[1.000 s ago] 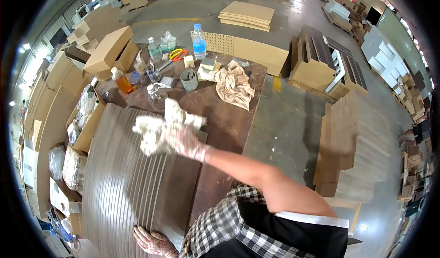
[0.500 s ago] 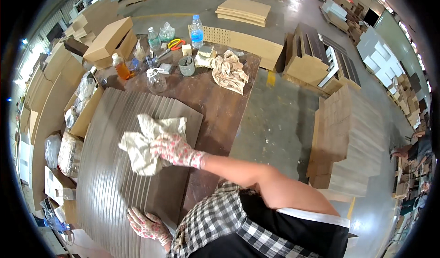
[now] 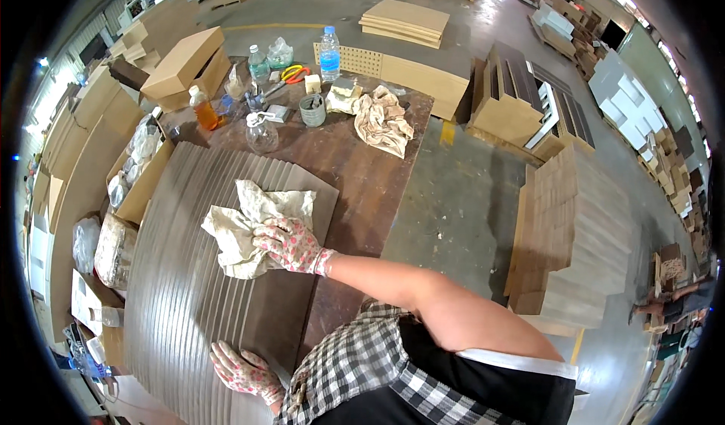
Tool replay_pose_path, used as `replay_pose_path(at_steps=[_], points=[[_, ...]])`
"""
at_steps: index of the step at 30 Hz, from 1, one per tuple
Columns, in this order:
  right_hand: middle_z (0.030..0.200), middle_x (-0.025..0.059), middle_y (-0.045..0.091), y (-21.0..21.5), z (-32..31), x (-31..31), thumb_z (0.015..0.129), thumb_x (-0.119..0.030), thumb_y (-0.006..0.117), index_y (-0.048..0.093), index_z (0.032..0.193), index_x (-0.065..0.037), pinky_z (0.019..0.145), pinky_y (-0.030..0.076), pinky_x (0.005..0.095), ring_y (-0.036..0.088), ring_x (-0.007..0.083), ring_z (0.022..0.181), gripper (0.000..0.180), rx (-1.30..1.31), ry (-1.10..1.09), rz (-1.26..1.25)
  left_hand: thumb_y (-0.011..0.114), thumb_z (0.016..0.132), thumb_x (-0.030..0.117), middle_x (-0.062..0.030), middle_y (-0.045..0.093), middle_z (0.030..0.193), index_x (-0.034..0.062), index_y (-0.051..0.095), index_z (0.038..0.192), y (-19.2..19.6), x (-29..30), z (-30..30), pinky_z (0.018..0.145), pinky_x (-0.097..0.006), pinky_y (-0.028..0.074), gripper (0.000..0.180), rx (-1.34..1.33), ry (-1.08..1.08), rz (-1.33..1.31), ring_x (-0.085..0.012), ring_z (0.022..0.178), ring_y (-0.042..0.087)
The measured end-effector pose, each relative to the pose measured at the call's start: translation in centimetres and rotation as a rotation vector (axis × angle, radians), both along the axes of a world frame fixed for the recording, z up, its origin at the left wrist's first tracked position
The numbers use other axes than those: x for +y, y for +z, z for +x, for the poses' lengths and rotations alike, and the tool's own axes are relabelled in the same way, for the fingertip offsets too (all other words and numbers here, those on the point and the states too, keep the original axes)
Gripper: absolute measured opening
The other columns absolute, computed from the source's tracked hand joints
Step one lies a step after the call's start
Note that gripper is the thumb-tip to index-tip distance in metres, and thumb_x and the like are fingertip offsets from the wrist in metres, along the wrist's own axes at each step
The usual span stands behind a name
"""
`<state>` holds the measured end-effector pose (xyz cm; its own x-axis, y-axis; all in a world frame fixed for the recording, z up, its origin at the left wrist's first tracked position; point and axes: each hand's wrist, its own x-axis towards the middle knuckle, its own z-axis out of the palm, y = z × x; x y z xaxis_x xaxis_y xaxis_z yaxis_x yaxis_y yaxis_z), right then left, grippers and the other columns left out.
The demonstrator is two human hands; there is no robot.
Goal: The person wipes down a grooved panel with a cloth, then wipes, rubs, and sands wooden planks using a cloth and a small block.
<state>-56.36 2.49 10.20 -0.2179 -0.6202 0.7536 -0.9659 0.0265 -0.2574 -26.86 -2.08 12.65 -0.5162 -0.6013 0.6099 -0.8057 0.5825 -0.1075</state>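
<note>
Under my gloved right hand [image 3: 291,245] lies a crumpled off-white rag [image 3: 236,236], pressed onto a fanned stack of grey-brown wood-grain panels [image 3: 170,274]. The fingers of that hand bend over the rag's right part, and its underside is hidden. Nearer to me, my left hand [image 3: 243,372] rests flat on the panels' ridged edges with its fingers spread. Both gloves are white with red and pink spots. The panels overlap like steps and lie on a dark brown worktable [image 3: 362,191].
Along the table's far side stand a water bottle [image 3: 330,55], an orange-liquid bottle [image 3: 202,109], a grey cup [image 3: 312,111], scissors [image 3: 294,73] and a beige cloth [image 3: 384,121]. An open carton [image 3: 143,172] borders the panels on the left. More stacked panels [image 3: 581,236] stand right of the table.
The rag has shifted slightly away from me, and its folds lie differently under my right hand. My left hand stays in place on the panels. The view has moved a little.
</note>
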Motion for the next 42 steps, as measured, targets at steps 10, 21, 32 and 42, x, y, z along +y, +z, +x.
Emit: replay_pose_path(at_steps=[10,21,32,42], points=[[0.120,0.0034,0.051,0.0,-0.2,-0.3,0.077,-0.019,0.060,0.056,0.112,-0.016,0.096,0.038,0.0423,0.044,0.0252,0.116,0.036,0.027,0.026,-0.035,0.039,0.094,0.030,-0.0115,0.047,0.133,0.0059,0.047,0.128,0.1,-0.2,0.2,0.099,-0.045,0.035,0.043,-0.028,-0.013,-0.001,-0.0319,0.120,0.045],[0.114,0.0048,0.058,-0.4,1.4,-0.7,0.075,-0.020,0.061,0.062,0.104,-0.012,0.097,0.038,0.0413,0.049,0.0246,0.113,0.031,-0.069,-0.110,-0.105,0.050,0.087,0.031,-0.0118,0.039,0.138,0.0060,0.040,0.133,1.0,-0.3,1.0,0.102,-0.045,0.033,0.053,-0.169,-0.038,0.148,-0.0310,0.125,0.037],[0.114,0.0063,0.058,-0.9,2.0,-1.8,0.084,-0.021,0.049,0.064,0.103,-0.009,0.100,0.035,0.0409,0.048,0.0259,0.114,0.027,-0.064,-0.225,-0.112,0.051,0.087,0.026,-0.0147,0.044,0.133,0.0065,0.043,0.132,1.6,-1.7,2.2,0.095,-0.045,0.038,0.050,-0.221,-0.205,0.126,-0.0333,0.116,0.045],[0.114,0.0057,0.057,-0.7,2.8,-1.8,0.077,-0.022,0.058,0.062,0.105,-0.011,0.099,0.036,0.0420,0.048,0.0258,0.115,0.030,-0.127,-0.256,-0.149,0.052,0.085,0.029,-0.0137,0.039,0.138,0.0080,0.039,0.135,1.4,-1.9,2.3,0.096,-0.046,0.037,0.056,-0.250,-0.186,0.152,-0.0339,0.121,0.041]])
